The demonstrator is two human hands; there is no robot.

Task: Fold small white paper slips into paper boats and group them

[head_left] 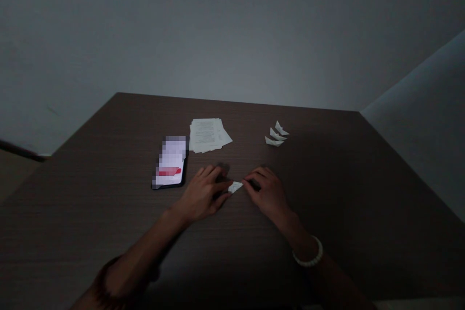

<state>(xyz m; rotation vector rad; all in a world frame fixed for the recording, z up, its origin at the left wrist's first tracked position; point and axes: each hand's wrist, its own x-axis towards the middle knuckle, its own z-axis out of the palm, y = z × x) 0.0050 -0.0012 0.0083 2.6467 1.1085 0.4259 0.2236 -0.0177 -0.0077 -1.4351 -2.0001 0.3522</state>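
A small folded piece of white paper (235, 187) lies on the dark brown table (109, 213) between my two hands. My left hand (204, 193) pinches its left end with the fingers curled. My right hand (265, 191), with a white bead bracelet on the wrist, pinches the right end. Both hands rest low on the tabletop. Most of the paper is hidden under my fingertips.
A phone (170, 162) with a lit screen lies just left of my left hand. Behind it sits a stack of white paper sheets (208, 134). Three small folded paper boats (276, 134) stand at the back right. A pale wall runs behind the table.
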